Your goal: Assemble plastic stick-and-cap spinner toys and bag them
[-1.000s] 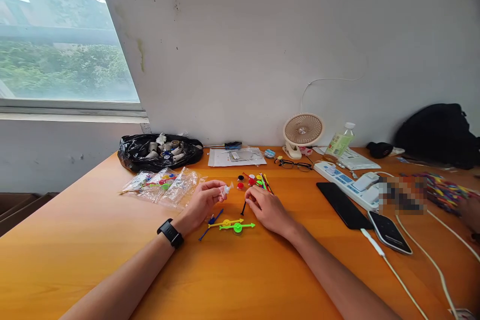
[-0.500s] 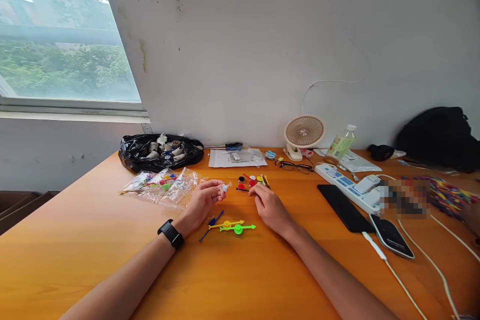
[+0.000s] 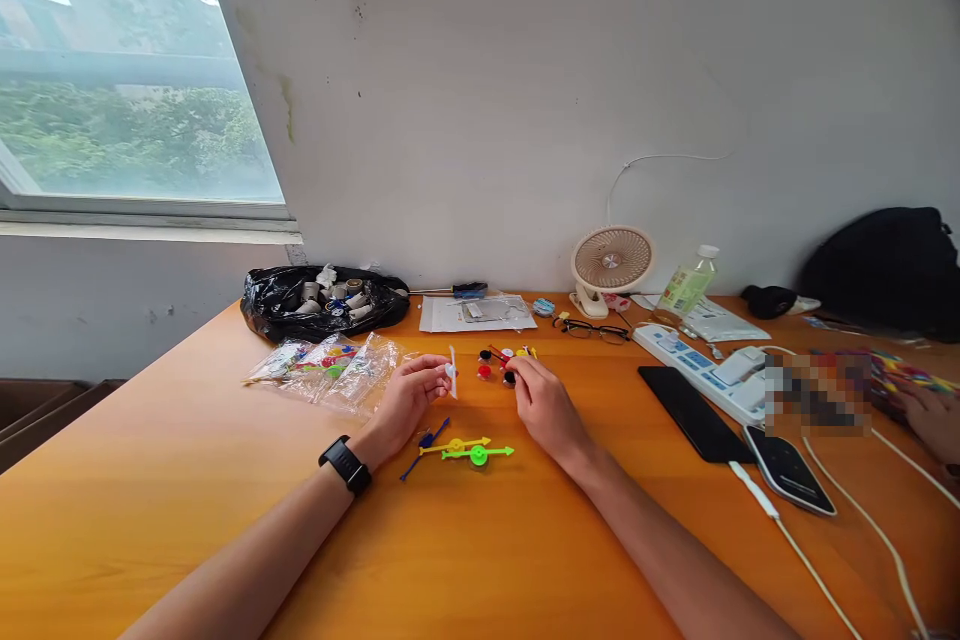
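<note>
My left hand (image 3: 417, 388) pinches a white arrow spinner (image 3: 452, 372), held upright between thumb and fingers above the table. My right hand (image 3: 546, 408) is closed, its curled fingertips down among small loose parts at mid-table; what they grip, if anything, is hidden. Beside those fingertips lie a red disc (image 3: 484, 373), a black disc (image 3: 485, 356) and a thin red piece (image 3: 496, 353). Nearer me rest three arrow spinners: a blue one (image 3: 426, 440), a yellow one (image 3: 456, 445) and a green one (image 3: 478, 456). The yellow and green arrows lie close together, on round bases.
Clear plastic bags (image 3: 330, 368) of coloured parts lie left, before a black bag (image 3: 262, 305) holding rolls. Behind stand a fan (image 3: 611, 260) and bottle (image 3: 686, 285), with glasses (image 3: 592, 329) in front. Rightward are a power strip (image 3: 697, 375), phone (image 3: 686, 410), cables and another person's hand (image 3: 930, 420).
The white spinner in my left hand has turned, its arrow now standing upright. My right hand has shifted slightly right over the loose parts. The other person's hand has come further into view.
</note>
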Action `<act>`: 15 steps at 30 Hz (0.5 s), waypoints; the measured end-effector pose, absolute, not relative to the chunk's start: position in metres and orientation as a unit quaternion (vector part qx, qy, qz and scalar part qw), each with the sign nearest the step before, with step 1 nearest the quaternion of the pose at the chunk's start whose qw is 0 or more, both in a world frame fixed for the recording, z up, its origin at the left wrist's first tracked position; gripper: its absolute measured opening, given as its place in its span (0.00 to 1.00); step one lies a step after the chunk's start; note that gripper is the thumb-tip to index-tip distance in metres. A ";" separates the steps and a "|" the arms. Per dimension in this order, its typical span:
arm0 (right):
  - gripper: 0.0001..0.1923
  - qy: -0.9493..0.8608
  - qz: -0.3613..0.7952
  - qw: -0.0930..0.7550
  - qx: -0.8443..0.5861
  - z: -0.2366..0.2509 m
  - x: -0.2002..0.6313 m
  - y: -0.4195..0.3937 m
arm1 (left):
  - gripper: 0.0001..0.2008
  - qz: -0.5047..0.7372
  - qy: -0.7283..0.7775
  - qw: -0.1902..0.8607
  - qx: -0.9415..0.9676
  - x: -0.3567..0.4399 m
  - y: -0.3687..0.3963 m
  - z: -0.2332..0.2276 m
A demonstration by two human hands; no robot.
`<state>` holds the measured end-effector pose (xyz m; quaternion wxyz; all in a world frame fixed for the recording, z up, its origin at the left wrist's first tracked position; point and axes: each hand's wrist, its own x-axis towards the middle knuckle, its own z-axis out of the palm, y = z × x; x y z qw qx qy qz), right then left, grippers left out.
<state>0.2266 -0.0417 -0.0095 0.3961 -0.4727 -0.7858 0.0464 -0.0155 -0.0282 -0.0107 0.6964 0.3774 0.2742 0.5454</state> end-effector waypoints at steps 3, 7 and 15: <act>0.18 -0.788 0.048 0.404 -0.462 -0.012 0.225 -0.039 | 0.11 0.546 0.284 0.691 0.379 -0.015 -0.029 -0.010; 0.20 -0.791 0.045 0.416 -0.447 -0.018 0.226 -0.036 | 0.12 0.554 0.298 0.682 0.373 -0.014 -0.029 -0.009; 0.20 -0.784 0.053 0.437 -0.439 -0.022 0.226 -0.035 | 0.11 0.556 0.298 0.681 0.373 -0.015 -0.028 -0.011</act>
